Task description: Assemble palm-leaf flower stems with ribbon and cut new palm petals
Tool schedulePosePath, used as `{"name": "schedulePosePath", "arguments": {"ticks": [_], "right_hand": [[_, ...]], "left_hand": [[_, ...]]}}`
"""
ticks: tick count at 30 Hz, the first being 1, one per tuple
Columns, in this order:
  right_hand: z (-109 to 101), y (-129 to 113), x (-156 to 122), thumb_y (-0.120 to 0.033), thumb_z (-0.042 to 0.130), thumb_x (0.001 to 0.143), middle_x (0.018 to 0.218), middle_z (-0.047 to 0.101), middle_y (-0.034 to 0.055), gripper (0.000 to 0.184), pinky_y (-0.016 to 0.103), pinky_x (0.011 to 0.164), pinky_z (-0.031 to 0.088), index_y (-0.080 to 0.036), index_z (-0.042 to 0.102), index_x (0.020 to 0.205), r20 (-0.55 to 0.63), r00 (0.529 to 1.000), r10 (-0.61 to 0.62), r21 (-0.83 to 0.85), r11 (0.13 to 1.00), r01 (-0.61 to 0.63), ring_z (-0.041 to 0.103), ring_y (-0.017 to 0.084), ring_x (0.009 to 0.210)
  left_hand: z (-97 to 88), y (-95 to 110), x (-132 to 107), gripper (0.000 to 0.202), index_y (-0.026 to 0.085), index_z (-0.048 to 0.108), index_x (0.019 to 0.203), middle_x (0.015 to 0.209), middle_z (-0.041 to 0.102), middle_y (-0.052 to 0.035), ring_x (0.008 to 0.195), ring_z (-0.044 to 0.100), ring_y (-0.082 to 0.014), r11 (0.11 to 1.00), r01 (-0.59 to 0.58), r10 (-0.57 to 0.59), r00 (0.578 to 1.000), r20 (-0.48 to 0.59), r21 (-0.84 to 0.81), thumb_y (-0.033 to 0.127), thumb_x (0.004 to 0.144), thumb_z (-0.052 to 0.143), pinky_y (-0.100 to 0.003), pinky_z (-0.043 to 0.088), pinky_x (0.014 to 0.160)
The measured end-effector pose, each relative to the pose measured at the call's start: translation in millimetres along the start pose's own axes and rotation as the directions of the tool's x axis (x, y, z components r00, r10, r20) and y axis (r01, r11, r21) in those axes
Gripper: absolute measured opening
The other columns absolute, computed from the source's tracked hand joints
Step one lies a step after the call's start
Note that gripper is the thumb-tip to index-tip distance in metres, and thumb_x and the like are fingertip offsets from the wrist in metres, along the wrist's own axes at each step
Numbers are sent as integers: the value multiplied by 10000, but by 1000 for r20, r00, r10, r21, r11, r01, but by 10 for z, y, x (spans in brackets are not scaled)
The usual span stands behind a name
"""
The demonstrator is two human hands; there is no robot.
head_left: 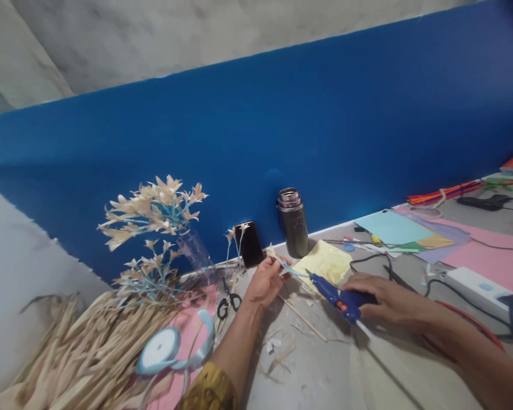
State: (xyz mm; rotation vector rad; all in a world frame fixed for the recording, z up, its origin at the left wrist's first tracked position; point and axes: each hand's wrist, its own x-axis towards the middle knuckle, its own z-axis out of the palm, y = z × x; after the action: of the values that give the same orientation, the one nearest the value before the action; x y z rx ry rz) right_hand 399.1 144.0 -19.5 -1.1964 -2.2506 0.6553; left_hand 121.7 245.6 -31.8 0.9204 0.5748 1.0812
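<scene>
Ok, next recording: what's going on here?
A person is working on a craft flower. The left hand holds a pale flower with a blue stem, while the right hand grips a blue glue gun. Its nozzle is by the stem's far end; whether they touch is unclear. To the left, similar flowers stand in a clear vase, and a ribbon spool lies nearer the person.

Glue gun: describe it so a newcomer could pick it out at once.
Find the blue wall, then the tabletop below it. The right hand grips the glue gun, blue with a pale rod at its rear, unlike the dark upright flask beyond.
</scene>
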Motion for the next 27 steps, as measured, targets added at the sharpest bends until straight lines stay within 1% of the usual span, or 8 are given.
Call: {"name": "schedulePosePath", "arguments": {"ticks": [5,8,13,14,17,19,21,27], "right_hand": [[-15,279,-46,-172,628,690,1044,718,85,404,409,879,476,-245,742,1071,-56,982,178,-163,969,-185,624,313,996],[36,385,-50,-161,641,650,1030,725,96,401,440,887,486,-255,760,1021,-106,975,194,-241,947,-215,631,331,997],[85,131,81,-302,604,775,1302,633,149,367,517,1055,399,-205,735,1102,-301,944,132,-69,985,-159,539,358,1234],[114,22,132,-369,527,865,1251,661,139,346,475,1006,452,-205,729,1092,-309,940,143,-26,987,-159,587,318,1172],[268,-296,295,-541,443,934,966,731,110,467,371,754,540,-176,733,970,-217,925,313,441,877,-193,667,248,861],[397,-434,385,-606,463,910,854,711,82,519,308,652,512,-159,728,905,-123,953,277,572,804,-160,633,204,746],[506,-496,446,-610,452,913,761,676,52,531,266,590,458,-157,702,794,-117,958,263,611,780,-140,577,160,652],[595,-479,471,-402,584,827,580,576,-12,290,271,575,385,-184,623,640,-258,920,296,450,879,-157,521,159,586]], "left_hand": [[-37,74,-2,318,197,584,810,852,591,-13,900,600,-182,997,-40,37,998,-52,-61,332,683,842,-312,488,768],[2,69,-33,341,199,582,814,844,578,-7,919,601,-191,992,-22,20,1000,-15,-126,306,654,863,-326,492,792],[115,15,-95,333,199,593,802,844,557,-13,932,582,-194,992,2,12,994,111,-130,330,660,865,-333,486,820],[140,0,-102,331,196,595,794,844,556,-16,935,578,-195,993,9,6,992,129,-117,339,663,862,-330,484,815],[207,-41,-119,322,180,598,760,841,554,-26,929,568,-187,996,29,-13,984,177,-84,352,673,856,-301,472,792],[241,-59,-129,313,172,611,753,838,564,-35,913,565,-180,997,37,-25,982,190,-60,348,673,857,-278,461,774],[265,-67,-139,297,167,628,758,839,583,-44,890,567,-176,998,45,-37,982,186,-41,336,672,857,-265,452,759],[316,-95,-141,342,156,648,762,840,630,-60,823,583,-171,999,43,-43,997,57,-2,364,614,876,-265,452,710]]}}
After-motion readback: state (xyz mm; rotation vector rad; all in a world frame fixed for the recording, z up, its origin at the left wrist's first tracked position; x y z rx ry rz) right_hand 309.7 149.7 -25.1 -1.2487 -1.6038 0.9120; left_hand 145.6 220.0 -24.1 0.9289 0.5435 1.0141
